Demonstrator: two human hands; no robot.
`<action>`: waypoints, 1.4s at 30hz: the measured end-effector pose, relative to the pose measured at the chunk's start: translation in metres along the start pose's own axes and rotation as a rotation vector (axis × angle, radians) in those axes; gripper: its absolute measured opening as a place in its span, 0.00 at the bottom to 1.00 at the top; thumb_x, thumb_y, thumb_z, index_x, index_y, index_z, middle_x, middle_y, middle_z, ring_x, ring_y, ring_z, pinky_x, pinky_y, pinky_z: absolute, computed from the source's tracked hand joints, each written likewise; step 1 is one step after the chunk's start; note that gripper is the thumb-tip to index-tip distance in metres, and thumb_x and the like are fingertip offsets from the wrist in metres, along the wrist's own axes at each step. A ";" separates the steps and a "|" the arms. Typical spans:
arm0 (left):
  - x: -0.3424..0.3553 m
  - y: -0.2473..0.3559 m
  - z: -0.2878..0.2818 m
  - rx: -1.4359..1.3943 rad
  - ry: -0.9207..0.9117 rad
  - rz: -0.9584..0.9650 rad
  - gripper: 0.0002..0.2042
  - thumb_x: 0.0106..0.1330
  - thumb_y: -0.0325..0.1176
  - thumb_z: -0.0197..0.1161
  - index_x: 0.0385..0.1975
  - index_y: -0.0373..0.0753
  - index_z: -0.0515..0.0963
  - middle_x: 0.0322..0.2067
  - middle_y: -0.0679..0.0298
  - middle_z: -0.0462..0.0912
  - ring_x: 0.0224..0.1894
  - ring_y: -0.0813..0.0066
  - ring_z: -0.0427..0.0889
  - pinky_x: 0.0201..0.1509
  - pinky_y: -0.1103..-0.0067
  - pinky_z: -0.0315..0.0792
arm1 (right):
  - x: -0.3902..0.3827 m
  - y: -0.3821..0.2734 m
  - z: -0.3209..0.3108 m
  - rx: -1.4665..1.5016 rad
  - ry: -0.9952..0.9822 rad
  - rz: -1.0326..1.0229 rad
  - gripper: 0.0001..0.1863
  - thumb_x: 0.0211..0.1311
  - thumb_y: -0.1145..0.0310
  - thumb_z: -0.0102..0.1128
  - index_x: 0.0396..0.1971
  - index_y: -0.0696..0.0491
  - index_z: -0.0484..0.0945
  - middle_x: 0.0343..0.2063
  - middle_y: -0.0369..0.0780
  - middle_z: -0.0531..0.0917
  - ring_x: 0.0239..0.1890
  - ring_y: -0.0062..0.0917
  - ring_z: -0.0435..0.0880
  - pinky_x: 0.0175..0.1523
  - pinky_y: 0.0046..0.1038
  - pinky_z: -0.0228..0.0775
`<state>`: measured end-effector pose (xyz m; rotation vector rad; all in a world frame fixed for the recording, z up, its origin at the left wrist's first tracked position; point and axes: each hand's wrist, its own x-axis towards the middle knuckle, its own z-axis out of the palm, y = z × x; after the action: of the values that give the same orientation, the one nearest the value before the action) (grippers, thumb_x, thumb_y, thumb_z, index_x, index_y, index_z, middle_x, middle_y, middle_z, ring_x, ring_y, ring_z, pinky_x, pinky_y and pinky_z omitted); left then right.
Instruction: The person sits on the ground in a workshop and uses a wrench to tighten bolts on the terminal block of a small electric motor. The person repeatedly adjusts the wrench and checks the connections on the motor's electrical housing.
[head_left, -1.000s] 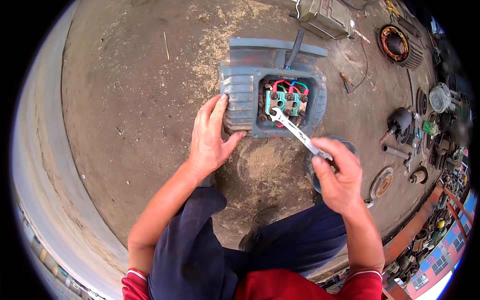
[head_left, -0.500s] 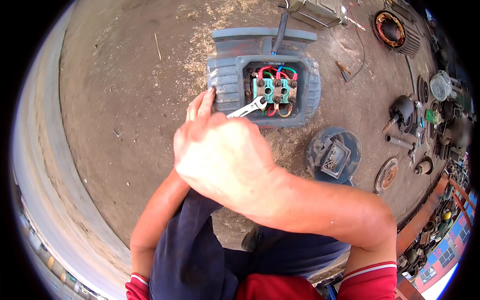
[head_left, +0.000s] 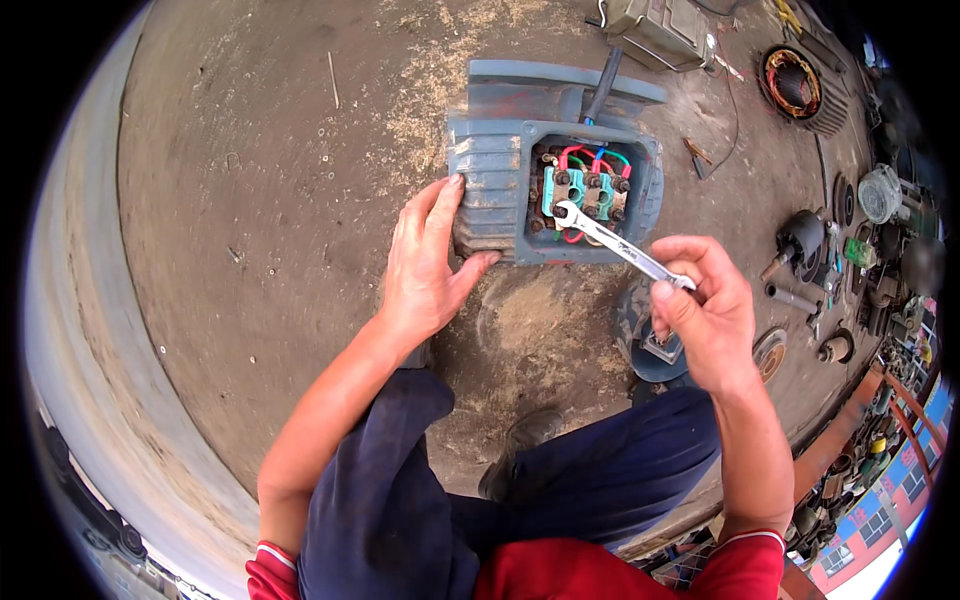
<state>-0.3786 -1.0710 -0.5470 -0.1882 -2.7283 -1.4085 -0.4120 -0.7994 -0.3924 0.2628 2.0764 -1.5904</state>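
Note:
An electric motor (head_left: 485, 190) with a ribbed blue-grey housing lies on the ground, its terminal box open. Inside the box is a turquoise terminal block (head_left: 577, 190) with metal links, dark nuts and red, green and blue wires. My left hand (head_left: 425, 255) grips the motor's left end, fingers spread on the ribs and thumb at the near edge. My right hand (head_left: 705, 305) pinches the near end of a silver open-ended wrench (head_left: 620, 245). The wrench's far jaw sits at the lower left nut of the block.
A dark basin (head_left: 655, 365) with metal parts stands near my right knee, partly hidden by my right hand. Beyond it lie a disc (head_left: 770, 355), a dark motor part (head_left: 800, 237) and a copper-wound stator (head_left: 790, 82). A metal box (head_left: 660, 32) stands behind the motor.
My right hand has swung from the left over to the right, turning the wrench's handle with it. My left hand now shows fully. The motor appears farther right in view.

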 end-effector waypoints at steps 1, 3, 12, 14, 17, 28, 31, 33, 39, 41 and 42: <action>0.000 0.000 0.000 0.001 -0.002 -0.003 0.49 0.52 0.29 0.81 0.74 0.40 0.58 0.64 0.48 0.68 0.63 0.46 0.72 0.66 0.61 0.70 | 0.011 0.000 -0.007 0.103 0.036 0.069 0.14 0.71 0.73 0.64 0.52 0.58 0.75 0.26 0.32 0.80 0.24 0.13 0.77 0.29 0.18 0.71; 0.001 0.000 0.000 -0.001 -0.008 -0.004 0.49 0.52 0.29 0.81 0.74 0.40 0.58 0.64 0.48 0.68 0.63 0.46 0.72 0.66 0.60 0.70 | 0.034 -0.010 -0.014 0.220 0.098 0.132 0.12 0.69 0.71 0.66 0.49 0.59 0.78 0.26 0.34 0.81 0.23 0.14 0.78 0.28 0.18 0.72; -0.001 -0.008 0.001 0.071 -0.042 0.018 0.46 0.54 0.31 0.79 0.74 0.37 0.59 0.64 0.46 0.68 0.64 0.45 0.71 0.67 0.60 0.69 | 0.118 -0.101 0.109 -1.056 -0.371 -0.499 0.15 0.51 0.63 0.70 0.34 0.59 0.87 0.29 0.47 0.88 0.28 0.27 0.89 0.33 0.25 0.79; 0.005 -0.005 0.009 0.034 -0.056 -0.007 0.44 0.55 0.32 0.77 0.73 0.36 0.61 0.64 0.46 0.68 0.65 0.45 0.69 0.67 0.60 0.69 | 0.077 -0.083 0.134 -1.331 -0.416 -0.678 0.15 0.45 0.65 0.68 0.34 0.56 0.87 0.28 0.50 0.87 0.27 0.30 0.89 0.31 0.28 0.80; 0.001 -0.007 0.000 -0.014 0.027 0.079 0.47 0.51 0.31 0.79 0.73 0.36 0.60 0.65 0.47 0.68 0.65 0.46 0.70 0.67 0.59 0.69 | 0.008 -0.048 0.134 -1.392 -0.238 -0.692 0.14 0.45 0.65 0.66 0.34 0.51 0.84 0.21 0.43 0.82 0.22 0.27 0.84 0.24 0.28 0.75; 0.000 -0.005 -0.001 0.012 0.002 0.028 0.49 0.50 0.29 0.81 0.74 0.37 0.59 0.63 0.45 0.69 0.63 0.45 0.73 0.66 0.60 0.70 | 0.013 -0.004 0.004 0.060 0.190 -0.024 0.15 0.71 0.71 0.63 0.53 0.61 0.76 0.26 0.33 0.79 0.24 0.12 0.75 0.28 0.17 0.68; 0.000 -0.002 -0.001 0.010 -0.012 -0.004 0.48 0.51 0.28 0.80 0.74 0.36 0.59 0.64 0.45 0.68 0.65 0.46 0.71 0.68 0.62 0.70 | 0.074 -0.056 0.006 -0.026 0.165 -0.003 0.14 0.66 0.69 0.68 0.45 0.63 0.80 0.22 0.32 0.78 0.21 0.12 0.74 0.24 0.18 0.66; 0.003 0.003 0.001 0.002 -0.015 0.000 0.48 0.52 0.29 0.80 0.74 0.36 0.59 0.65 0.46 0.68 0.66 0.46 0.71 0.68 0.62 0.69 | 0.098 -0.089 0.034 -0.254 0.032 -0.124 0.14 0.67 0.64 0.67 0.43 0.60 0.82 0.19 0.29 0.75 0.19 0.10 0.71 0.24 0.16 0.61; 0.003 0.002 0.006 -0.012 -0.013 0.017 0.48 0.51 0.30 0.80 0.74 0.37 0.59 0.64 0.46 0.69 0.63 0.45 0.72 0.66 0.60 0.71 | 0.061 -0.072 0.134 -1.181 -0.247 -0.777 0.07 0.48 0.66 0.68 0.19 0.53 0.87 0.21 0.38 0.86 0.27 0.27 0.89 0.27 0.33 0.80; 0.001 0.002 -0.002 0.003 0.016 0.021 0.48 0.51 0.30 0.80 0.74 0.38 0.59 0.64 0.46 0.69 0.62 0.46 0.72 0.65 0.61 0.71 | 0.015 -0.052 0.124 -1.250 -0.234 -0.763 0.10 0.48 0.65 0.64 0.27 0.55 0.82 0.18 0.38 0.82 0.21 0.25 0.84 0.22 0.29 0.73; 0.000 -0.003 0.000 0.023 0.036 0.016 0.49 0.50 0.29 0.80 0.73 0.38 0.60 0.63 0.47 0.69 0.62 0.46 0.72 0.65 0.61 0.71 | -0.006 -0.039 0.118 -1.281 -0.232 -0.755 0.12 0.49 0.64 0.62 0.31 0.56 0.80 0.16 0.37 0.79 0.18 0.24 0.81 0.19 0.27 0.69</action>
<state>-0.3789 -1.0724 -0.5494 -0.1816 -2.7063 -1.3625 -0.3919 -0.9218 -0.3784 -1.1702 2.6418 -0.2332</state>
